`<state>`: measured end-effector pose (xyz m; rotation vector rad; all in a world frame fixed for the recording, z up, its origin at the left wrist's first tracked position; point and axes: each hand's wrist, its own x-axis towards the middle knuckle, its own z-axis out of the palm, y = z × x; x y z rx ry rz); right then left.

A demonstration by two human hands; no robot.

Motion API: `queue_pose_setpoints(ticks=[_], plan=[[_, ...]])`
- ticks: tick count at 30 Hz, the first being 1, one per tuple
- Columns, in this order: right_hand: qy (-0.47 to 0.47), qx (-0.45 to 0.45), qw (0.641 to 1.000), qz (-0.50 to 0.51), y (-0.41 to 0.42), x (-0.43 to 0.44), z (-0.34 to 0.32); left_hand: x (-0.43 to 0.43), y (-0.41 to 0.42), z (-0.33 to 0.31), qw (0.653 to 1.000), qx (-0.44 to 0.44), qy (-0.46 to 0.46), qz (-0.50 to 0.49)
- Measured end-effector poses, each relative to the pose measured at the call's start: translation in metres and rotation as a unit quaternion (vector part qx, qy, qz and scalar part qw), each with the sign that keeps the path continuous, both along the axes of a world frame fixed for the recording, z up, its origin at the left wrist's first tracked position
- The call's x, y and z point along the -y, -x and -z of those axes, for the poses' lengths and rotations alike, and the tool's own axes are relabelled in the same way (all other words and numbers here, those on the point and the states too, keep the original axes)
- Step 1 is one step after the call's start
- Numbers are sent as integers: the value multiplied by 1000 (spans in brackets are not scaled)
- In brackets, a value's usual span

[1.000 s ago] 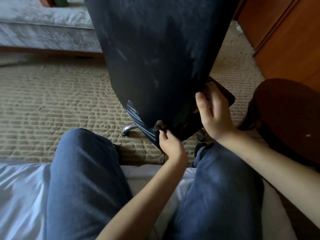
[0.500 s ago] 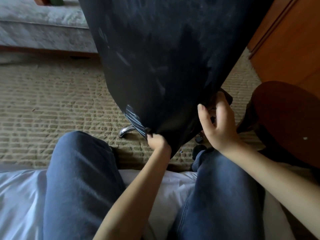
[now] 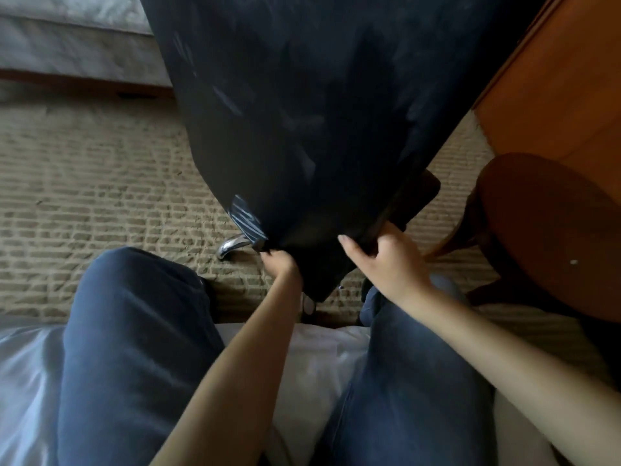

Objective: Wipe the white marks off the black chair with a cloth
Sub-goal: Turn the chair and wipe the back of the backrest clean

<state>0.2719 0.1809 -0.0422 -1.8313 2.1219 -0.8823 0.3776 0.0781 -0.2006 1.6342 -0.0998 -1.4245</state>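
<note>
the left hand [image 3: 280, 264] is curled tight on a small dark cloth [image 3: 260, 245], at the low edge of the black chair [image 3: 302, 112], just beside the white marks [image 3: 247, 218]. the right hand [image 3: 386, 264] grips that edge too.

This is a furnished room in a home. A beige ribbed carpet [image 3: 100, 183] covers the floor, and smooth white bedding [image 3: 319, 364] lies under the seated person's legs. A grey upholstered couch or bed base [image 3: 67, 38] runs along the far side. At the right, an orange-brown wooden cabinet [image 3: 554, 95] stands near a round dark-brown wooden stool [image 3: 544, 230], and a black padded chair [image 3: 319, 95] stands between.
</note>
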Motion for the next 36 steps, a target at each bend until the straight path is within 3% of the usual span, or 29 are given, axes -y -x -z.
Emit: queue_pose_setpoints(ticks=[3,9,11,15,19,22,25,28,36], plan=[[3,3,1000,-4,-2,0,3,12,-4,-10,999,-6,12,-29],[19,22,999,-24,-3,-2,5,3,1,-50,949,162,269,0],[22,29,999,-24,-2,-1,6,0,-2,-32,956,162,241,27],[21,49,998,-13,2,-3,9,-1,-14,32,993,85,45,65],[18,75,997,-6,4,-3,12,15,-19,42,999,-31,-20,3],[25,78,997,1,4,-1,15,27,-14,1,989,75,121,-26],[16,73,997,2,3,3,21,30,-10,-36,944,168,282,-37],[22,72,997,2,1,5,22,38,-16,-38,911,219,348,-23],[15,81,996,17,-3,5,17,83,-44,63,986,138,88,28]])
